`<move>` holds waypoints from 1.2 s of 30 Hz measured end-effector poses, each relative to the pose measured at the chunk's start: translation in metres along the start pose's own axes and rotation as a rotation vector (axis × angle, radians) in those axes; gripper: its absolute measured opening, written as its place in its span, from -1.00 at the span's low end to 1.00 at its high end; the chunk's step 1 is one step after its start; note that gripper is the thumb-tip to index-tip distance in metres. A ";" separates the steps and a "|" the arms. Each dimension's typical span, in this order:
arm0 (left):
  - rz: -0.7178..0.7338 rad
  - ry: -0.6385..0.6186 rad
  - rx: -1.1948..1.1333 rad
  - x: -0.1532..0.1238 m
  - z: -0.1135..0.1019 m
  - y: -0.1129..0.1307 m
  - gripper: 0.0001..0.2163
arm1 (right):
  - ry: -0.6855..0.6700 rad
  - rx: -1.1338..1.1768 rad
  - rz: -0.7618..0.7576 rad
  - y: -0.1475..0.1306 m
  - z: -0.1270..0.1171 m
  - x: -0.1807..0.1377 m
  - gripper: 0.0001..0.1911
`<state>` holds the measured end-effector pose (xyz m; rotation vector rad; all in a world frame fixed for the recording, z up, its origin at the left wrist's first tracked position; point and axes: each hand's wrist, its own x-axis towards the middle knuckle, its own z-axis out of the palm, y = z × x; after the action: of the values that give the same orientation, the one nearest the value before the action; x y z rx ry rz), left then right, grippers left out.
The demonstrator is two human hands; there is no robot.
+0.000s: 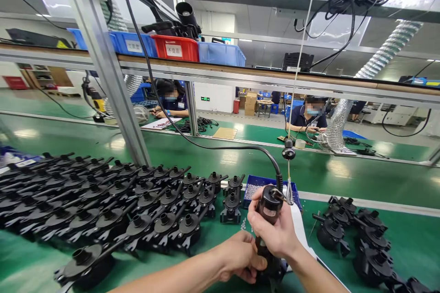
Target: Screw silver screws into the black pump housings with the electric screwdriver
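The upper body of a black electric screwdriver (269,203) is grasped by the fingers of the right hand (277,233), with the thumb laid across its near side. The fingers of the left hand (240,256) are curled in against the tool's lower end; whether the tool itself or the black part (273,279) beneath is gripped by them cannot be told. The screwdriver is held over the tabletop (412,238), its long axis nearly upright, with the working end pointed down and hidden behind the left hand. From its top, a black cable (206,148) is led up and to the left, and it is hooked to a white cord (302,41) hung from above. Just beyond the hands, a blue tray (264,181) is filled with small metal pieces, some of which are scattered beside it. A white sheet (301,231) is partly covered by the right hand. To the left, many round black housings (167,224) are set out in rows, their stems pointed up; a smaller group (376,258) is placed to the right.
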<state>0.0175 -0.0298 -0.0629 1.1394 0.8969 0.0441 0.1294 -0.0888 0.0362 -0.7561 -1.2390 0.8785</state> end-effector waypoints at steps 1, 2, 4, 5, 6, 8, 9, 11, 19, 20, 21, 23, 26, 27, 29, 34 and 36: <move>0.002 -0.009 -0.002 0.001 -0.001 -0.001 -0.56 | 0.007 -0.003 0.000 0.000 -0.001 0.000 -0.76; 0.005 -0.021 -0.007 0.002 -0.001 -0.002 -0.55 | 0.016 0.000 -0.005 -0.001 -0.002 0.001 -0.76; 0.010 -0.047 -0.018 0.004 -0.003 -0.003 -0.55 | 0.024 0.009 -0.019 -0.001 -0.006 0.003 -0.73; 0.011 -0.057 -0.020 0.006 -0.004 -0.003 -0.55 | 0.023 0.013 -0.025 -0.001 -0.007 0.003 -0.72; 0.008 -0.064 -0.014 0.007 -0.004 -0.004 -0.57 | 0.020 0.012 -0.029 0.000 -0.009 0.004 -0.71; -0.010 -0.051 -0.001 0.009 -0.004 -0.004 -0.59 | 0.020 0.009 -0.027 0.000 -0.011 0.005 -0.70; -0.017 -0.039 -0.001 0.009 -0.004 -0.003 -0.60 | 0.024 0.012 -0.023 0.000 -0.012 0.006 -0.69; -0.024 -0.014 -0.013 0.008 -0.002 -0.001 -0.61 | 0.035 0.031 -0.017 0.001 -0.012 0.006 -0.66; 0.029 -0.068 -0.017 -0.003 0.005 0.007 -0.72 | 0.007 -0.004 -0.039 -0.001 -0.012 0.005 -0.71; 0.032 -0.075 -0.012 -0.002 0.005 0.006 -0.72 | 0.003 -0.001 -0.039 -0.001 -0.012 0.005 -0.71; 0.031 -0.077 -0.014 -0.002 0.005 0.006 -0.70 | 0.002 0.001 -0.036 -0.001 -0.012 0.005 -0.71; 0.022 -0.071 -0.024 -0.002 0.004 0.005 -0.67 | 0.001 -0.002 -0.015 -0.001 -0.012 0.004 -0.71; 0.010 -0.035 -0.012 -0.004 0.004 0.004 -0.60 | 0.006 -0.024 0.009 -0.001 -0.012 0.004 -0.68; 0.012 -0.021 0.001 -0.005 0.004 0.004 -0.58 | 0.006 -0.029 0.011 -0.001 -0.012 0.005 -0.68; 0.022 0.007 0.028 -0.006 0.003 0.002 -0.55 | -0.001 -0.026 0.009 -0.003 -0.012 0.005 -0.66; 0.080 -0.003 0.041 -0.004 0.002 -0.005 -0.52 | -0.037 -0.025 0.037 -0.005 -0.010 0.006 -0.67; 0.112 -0.025 0.034 -0.002 0.001 -0.007 -0.52 | -0.042 -0.038 0.055 -0.005 -0.009 0.004 -0.68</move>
<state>0.0143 -0.0351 -0.0675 1.2191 0.8140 0.1064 0.1391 -0.0873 0.0409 -0.8084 -1.2800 0.9220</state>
